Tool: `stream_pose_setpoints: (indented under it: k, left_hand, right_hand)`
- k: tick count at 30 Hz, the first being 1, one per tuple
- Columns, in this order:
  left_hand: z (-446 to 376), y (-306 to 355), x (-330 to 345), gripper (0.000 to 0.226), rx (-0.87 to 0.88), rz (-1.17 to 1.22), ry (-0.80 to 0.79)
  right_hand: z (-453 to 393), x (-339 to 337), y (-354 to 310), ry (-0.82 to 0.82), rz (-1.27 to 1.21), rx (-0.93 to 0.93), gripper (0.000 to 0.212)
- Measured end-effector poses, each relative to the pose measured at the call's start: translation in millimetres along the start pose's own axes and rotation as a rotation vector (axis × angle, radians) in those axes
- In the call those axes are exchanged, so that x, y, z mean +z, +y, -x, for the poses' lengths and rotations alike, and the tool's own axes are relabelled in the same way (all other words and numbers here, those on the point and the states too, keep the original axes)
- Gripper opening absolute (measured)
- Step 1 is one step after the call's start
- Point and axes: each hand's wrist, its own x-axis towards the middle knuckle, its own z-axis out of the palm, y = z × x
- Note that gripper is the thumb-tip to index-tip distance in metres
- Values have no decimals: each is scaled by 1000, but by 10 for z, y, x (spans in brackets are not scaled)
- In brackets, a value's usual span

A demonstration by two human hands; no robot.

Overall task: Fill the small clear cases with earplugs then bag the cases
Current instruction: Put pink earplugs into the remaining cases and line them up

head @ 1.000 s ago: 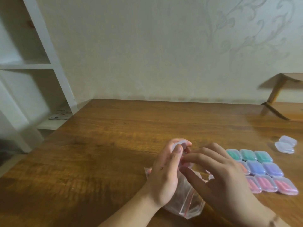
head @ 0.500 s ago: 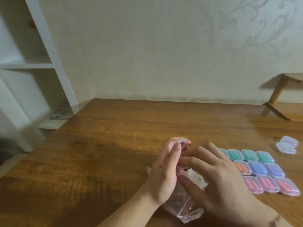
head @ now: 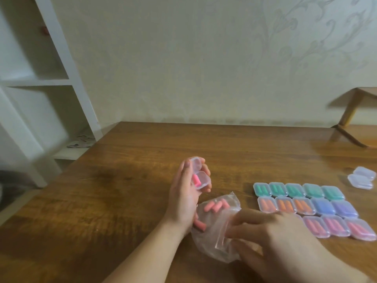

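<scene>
Clear open case (head: 199, 176) sits in left hand (head: 184, 193); right hand (head: 271, 240) grips bag (head: 216, 231).

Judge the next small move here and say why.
Probably the right hand should pull one more pink earplug from the plastic bag. The open case in the left hand seems to hold one earplug, while the filled cases appear to show two.

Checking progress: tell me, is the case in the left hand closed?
No, the clear case in the left hand is hinged open with one pink earplug inside.
</scene>
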Motion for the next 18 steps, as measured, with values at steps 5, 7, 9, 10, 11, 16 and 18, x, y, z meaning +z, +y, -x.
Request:
stream_pose_setpoints:
  k: [5, 7, 9, 10, 11, 16, 18]
  left_hand:
    - [-26, -2, -8, 38, -89, 122, 89]
    - [-27, -17, 2, 38, -90, 136, 107]
    - [-23, -18, 10, 40, -90, 135, 124]
    - [-24, -14, 15, 40, -89, 133, 129]
    - [-24, -11, 17, 40, -88, 126, 130]
    - [-11, -6, 43, 42, -91, 119, 133]
    - [-2, -8, 55, 42, -95, 122, 133]
  right_hand:
    - [-91, 344, -19, 147, -2, -89, 15]
    - [-158, 379, -47, 227, 61, -122, 13]
    - [-186, 369, -57, 260, 118, -140, 7]
    - [-188, 364, -48, 251, 147, -127, 9]
    - [-184, 357, -38, 228, 179, -106, 12]
    - [-184, 450, -11, 148, 279, -2, 12]
    - [-209, 484, -20, 244, 274, 31, 25]
